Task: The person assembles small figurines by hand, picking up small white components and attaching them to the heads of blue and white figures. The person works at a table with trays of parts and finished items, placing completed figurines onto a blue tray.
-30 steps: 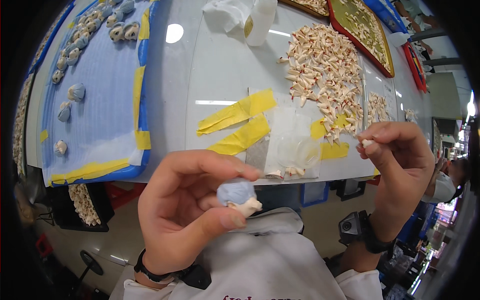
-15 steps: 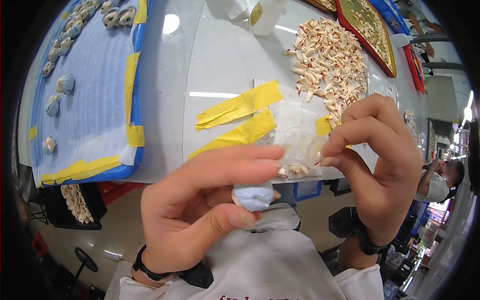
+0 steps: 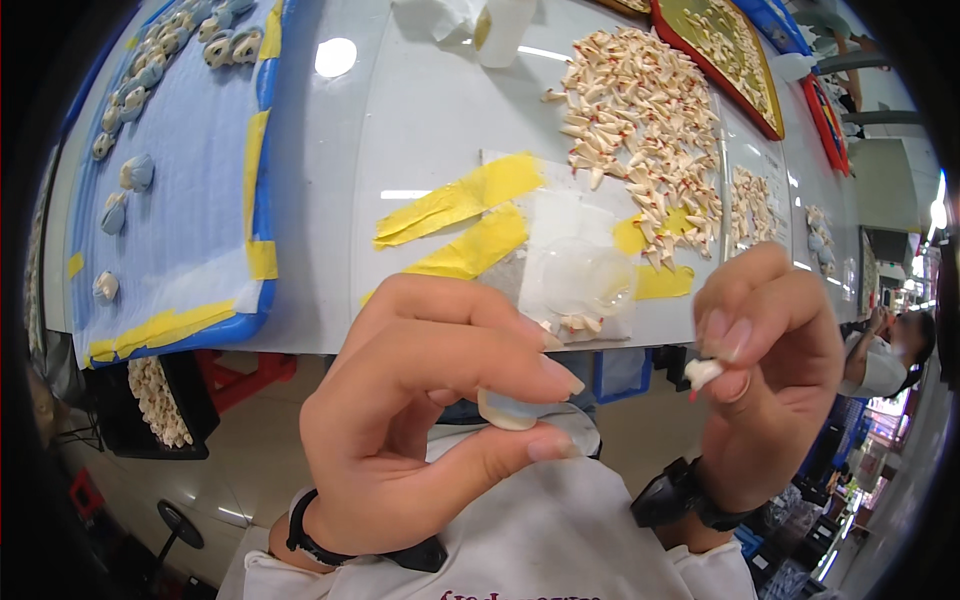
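My left hand (image 3: 390,420) is closed, with thumb and fingers round a small rounded blue-and-cream figurine piece (image 3: 508,412); the fingers hide much of it. To the right, my right hand (image 3: 775,350) pinches a small cream piece with a red tip (image 3: 703,374) between thumb and fingertips. The two hands are apart, just off the near edge of the table. Beyond them, a shallow clear dish (image 3: 590,282) rests on a white pad, with a few red-tipped cream pieces (image 3: 580,325) at its near side.
A large heap of red-tipped cream pieces (image 3: 640,120) covers the table's far right. On the left, a blue tray (image 3: 262,190) holds several blue-and-cream figurine pieces (image 3: 138,172). Yellow tape strips (image 3: 460,200) lie mid-table. A red-rimmed tray (image 3: 775,125) stands at the back right.
My right hand has moved back from the dish, toward me and to the right, with the cream piece now plainly in its pinch. My left hand has turned the figurine piece.
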The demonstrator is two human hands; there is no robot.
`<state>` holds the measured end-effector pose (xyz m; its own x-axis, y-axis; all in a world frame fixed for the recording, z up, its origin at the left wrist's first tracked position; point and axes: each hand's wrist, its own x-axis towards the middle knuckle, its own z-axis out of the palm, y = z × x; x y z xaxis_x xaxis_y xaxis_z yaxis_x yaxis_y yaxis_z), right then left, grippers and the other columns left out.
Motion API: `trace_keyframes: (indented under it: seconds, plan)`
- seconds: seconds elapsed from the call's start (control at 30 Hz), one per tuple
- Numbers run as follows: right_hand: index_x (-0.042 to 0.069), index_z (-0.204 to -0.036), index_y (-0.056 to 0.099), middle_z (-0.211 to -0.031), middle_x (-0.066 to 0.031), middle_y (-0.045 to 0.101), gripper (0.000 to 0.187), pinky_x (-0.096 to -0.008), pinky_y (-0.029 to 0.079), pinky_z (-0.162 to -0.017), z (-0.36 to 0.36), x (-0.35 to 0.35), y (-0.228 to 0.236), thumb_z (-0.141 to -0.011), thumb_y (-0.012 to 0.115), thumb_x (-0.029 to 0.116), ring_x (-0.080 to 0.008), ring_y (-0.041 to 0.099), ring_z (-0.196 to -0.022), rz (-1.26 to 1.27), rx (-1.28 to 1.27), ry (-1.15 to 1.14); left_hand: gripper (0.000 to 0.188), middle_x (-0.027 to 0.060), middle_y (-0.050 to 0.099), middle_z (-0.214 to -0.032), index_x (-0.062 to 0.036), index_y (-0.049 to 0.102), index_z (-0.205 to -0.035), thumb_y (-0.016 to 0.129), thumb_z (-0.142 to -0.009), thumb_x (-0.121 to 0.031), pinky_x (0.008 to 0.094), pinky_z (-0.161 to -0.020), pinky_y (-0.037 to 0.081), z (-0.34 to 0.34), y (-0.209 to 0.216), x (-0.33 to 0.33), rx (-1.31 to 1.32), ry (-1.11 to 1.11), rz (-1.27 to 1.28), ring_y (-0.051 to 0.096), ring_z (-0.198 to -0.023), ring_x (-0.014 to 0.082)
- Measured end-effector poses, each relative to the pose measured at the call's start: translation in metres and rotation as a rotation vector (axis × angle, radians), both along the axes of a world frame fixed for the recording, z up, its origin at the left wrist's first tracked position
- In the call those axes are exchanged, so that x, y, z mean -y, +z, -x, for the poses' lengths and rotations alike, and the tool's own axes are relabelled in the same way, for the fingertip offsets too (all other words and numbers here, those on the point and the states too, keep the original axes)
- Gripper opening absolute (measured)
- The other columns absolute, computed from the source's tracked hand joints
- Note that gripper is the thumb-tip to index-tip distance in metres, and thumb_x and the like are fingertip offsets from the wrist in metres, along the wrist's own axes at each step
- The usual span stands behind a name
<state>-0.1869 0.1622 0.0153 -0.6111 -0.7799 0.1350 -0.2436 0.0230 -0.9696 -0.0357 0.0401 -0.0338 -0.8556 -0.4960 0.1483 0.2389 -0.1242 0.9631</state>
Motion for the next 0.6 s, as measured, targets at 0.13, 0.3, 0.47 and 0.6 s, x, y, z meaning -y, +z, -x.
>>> trace_keyframes:
  seconds: [0.13, 0.3, 0.47, 0.6]
  plan:
    - [0.010, -0.073, 0.044, -0.071, -0.0023, 0.043, 0.032, -0.0227, 0.032, -0.059, -0.011, -0.008, -0.006, -0.070, 0.072, 0.026, -0.0105, 0.040, -0.064, 0.041, 0.245, -0.073, 0.035, 0.0238, 0.049, -0.109, 0.0000, 0.050, -0.098, 0.070, -0.071, -0.009, 0.0246, -0.063, 0.050, 0.009, 0.012, -0.008, 0.074, -0.024, -0.174, 0.059, -0.079, 0.0202]
    - [0.012, -0.071, 0.043, -0.071, -0.0014, 0.044, 0.035, -0.0234, 0.033, -0.058, -0.016, -0.015, -0.006, -0.068, 0.074, 0.029, -0.0109, 0.041, -0.063, 0.067, 0.469, -0.066, 0.040, 0.0242, 0.049, -0.111, 0.0004, 0.050, -0.098, 0.073, -0.069, -0.012, 0.0255, -0.064, 0.051, 0.010, 0.011, -0.015, -0.008, -0.042, -0.339, 0.060, -0.078, 0.0215]
    - [0.012, -0.072, 0.046, -0.072, -0.0018, 0.045, 0.031, -0.0238, 0.034, -0.059, -0.024, -0.015, -0.007, -0.069, 0.074, 0.026, -0.0106, 0.042, -0.064, 0.122, 0.429, 0.016, 0.045, 0.0200, 0.052, -0.101, 0.0006, 0.050, -0.099, 0.075, -0.066, -0.016, 0.0245, -0.062, 0.050, 0.012, 0.004, -0.017, -0.080, -0.062, -0.189, 0.060, -0.076, 0.0208]
    - [0.010, -0.076, 0.048, -0.077, -0.0034, 0.046, 0.028, -0.0205, 0.034, -0.060, -0.025, -0.015, -0.011, -0.070, 0.074, 0.019, -0.0090, 0.043, -0.066, 0.117, 0.314, 0.129, 0.045, 0.0190, 0.052, -0.099, 0.0015, 0.051, -0.099, 0.075, -0.067, -0.017, 0.0242, -0.062, 0.048, 0.014, 0.015, -0.020, -0.010, -0.024, -0.205, 0.059, -0.076, 0.0191]
